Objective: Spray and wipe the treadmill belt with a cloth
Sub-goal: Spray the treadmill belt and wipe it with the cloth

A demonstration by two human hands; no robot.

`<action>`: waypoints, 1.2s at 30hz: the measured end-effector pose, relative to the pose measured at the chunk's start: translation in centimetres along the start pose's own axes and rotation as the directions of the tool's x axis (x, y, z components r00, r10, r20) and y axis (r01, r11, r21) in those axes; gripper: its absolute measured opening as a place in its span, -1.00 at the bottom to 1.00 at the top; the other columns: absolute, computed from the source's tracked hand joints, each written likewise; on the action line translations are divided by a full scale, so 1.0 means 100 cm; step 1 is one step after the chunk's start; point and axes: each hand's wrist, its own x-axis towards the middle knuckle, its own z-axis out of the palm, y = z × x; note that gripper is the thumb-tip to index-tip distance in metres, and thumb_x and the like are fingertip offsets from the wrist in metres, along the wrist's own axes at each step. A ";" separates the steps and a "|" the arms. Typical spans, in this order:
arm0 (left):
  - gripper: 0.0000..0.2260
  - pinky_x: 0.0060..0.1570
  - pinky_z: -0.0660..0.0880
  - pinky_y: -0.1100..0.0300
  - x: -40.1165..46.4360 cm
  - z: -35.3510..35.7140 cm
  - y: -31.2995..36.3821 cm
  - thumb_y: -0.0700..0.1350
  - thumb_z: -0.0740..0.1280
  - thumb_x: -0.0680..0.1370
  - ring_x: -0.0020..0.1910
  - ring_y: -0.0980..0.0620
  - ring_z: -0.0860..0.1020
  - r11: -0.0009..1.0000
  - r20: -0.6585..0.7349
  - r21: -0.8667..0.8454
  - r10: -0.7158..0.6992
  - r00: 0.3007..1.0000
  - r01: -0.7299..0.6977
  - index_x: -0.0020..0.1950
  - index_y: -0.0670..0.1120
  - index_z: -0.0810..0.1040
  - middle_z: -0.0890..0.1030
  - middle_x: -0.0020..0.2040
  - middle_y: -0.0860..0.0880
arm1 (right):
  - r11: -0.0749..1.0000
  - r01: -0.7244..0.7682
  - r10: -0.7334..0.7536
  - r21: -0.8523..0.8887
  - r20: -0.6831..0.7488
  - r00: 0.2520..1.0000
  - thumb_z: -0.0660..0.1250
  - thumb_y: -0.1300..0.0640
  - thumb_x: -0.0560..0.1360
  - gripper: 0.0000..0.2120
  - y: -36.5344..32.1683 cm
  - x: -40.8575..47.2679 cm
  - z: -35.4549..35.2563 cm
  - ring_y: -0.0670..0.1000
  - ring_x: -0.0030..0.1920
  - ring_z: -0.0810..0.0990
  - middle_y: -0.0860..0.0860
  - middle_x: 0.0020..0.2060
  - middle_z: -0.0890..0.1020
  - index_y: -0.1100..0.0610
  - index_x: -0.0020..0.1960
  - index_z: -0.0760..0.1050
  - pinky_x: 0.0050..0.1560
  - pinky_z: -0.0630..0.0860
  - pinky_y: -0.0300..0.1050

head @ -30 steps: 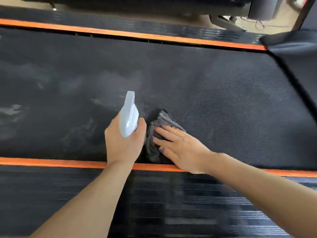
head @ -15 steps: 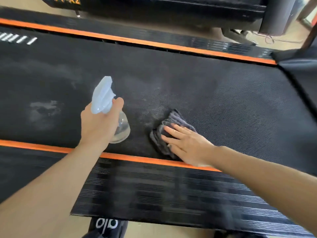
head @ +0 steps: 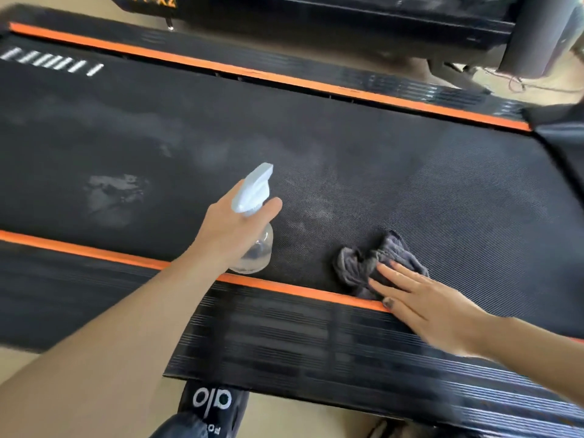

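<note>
1. One treadmill belt [head: 410, 191] fills the view, black and textured, with two orange side strips [head: 284, 289], one along each long edge. At its left a pale, wet-looking patch [head: 110, 194] shows on the surface.
2. One left hand [head: 230, 229] hangs over the belt near its close edge, fingers curled tight around the neck of one spray bottle [head: 252, 216]. The bottle has a pale blue trigger head pointing away from the person and a clear round body below the hand.
3. One dark shoe [head: 211, 403] with white lettering stands on the floor below the near side rail [head: 284, 343].
4. One dark grey cloth [head: 363, 263] lies crumpled on the belt, just inside the near orange strip, to the right of the bottle and apart from it.
5. One right hand [head: 423, 301] lies flat and spread, fingers straight, its fingertips [head: 388, 273] pressing the cloth's right part; the palm rests across the orange strip and rail.
</note>
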 end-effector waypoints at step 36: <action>-0.52 -0.19 0.46 0.19 -0.074 0.008 0.049 0.22 0.32 0.59 -0.26 0.02 0.55 0.961 0.114 0.198 -0.219 0.969 0.194 0.14 -0.20 0.67 0.68 -0.08 -0.10 | 0.670 -0.628 0.697 0.395 -0.046 0.715 -0.11 -0.23 0.63 -0.37 0.010 0.037 -0.011 0.22 0.59 -0.08 0.12 0.62 -0.05 0.02 0.62 0.01 0.54 -0.08 0.13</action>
